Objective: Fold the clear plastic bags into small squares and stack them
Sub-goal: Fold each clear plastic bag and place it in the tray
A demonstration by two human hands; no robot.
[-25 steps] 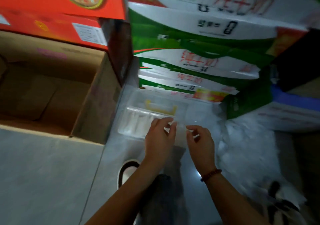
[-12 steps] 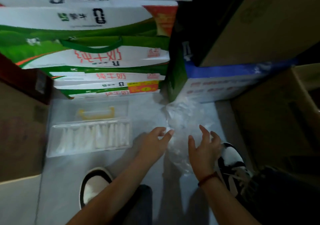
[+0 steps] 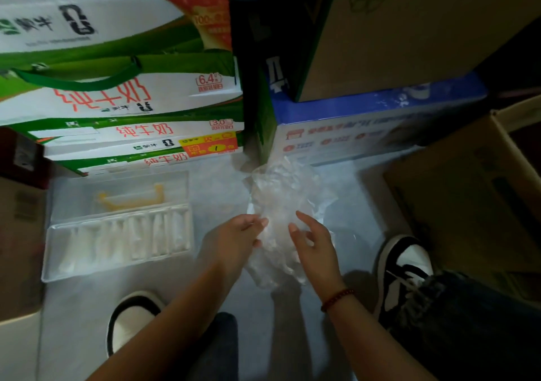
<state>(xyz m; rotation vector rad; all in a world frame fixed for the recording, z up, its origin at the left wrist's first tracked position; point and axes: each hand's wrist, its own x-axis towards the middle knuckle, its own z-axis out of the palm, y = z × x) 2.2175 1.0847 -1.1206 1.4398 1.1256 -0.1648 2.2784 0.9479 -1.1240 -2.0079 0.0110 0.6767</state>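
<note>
left hand (image 3: 234, 238): mine, reaching in from lower left, fingers (image 3: 257, 222) loosely bent, tips against the left edge of the plastic bags. Pinch or just touch: can't tell.
right hand (image 3: 314, 241): mine, fingers spread and relaxed, laid against the right side of the pile, gripping nothing that I can see. Beaded bracelet (image 3: 336, 298) on the wrist.
plastic bags (image 3: 281, 202): clear, crumpled loose pile on the floor, between my two hands and running on past the fingertips toward the boxes. Not folded. Individual bags can't be told apart.
tray (image 3: 117, 269): clear plastic box, left of my left fingers, well apart from them. Front row holds white folded pieces standing side by side; back section holds a yellow handle-shaped piece (image 3: 131, 199).
floor (image 3: 210, 187): pale grey, carries the pile and the tray.
milk cartons (image 3: 123, 87): green and white, stacked, beyond the tray, far left of my fingers.
blue box (image 3: 366, 123): just beyond the pile, brown carton (image 3: 395, 29) stacked on top.
open carton (image 3: 474, 193): brown, right of my right hand.
shoes: left shoe (image 3: 131, 319) below my left forearm, right shoe (image 3: 404, 272) just right of my right wrist, both black and white.
lighting: dim, edges soft.
</note>
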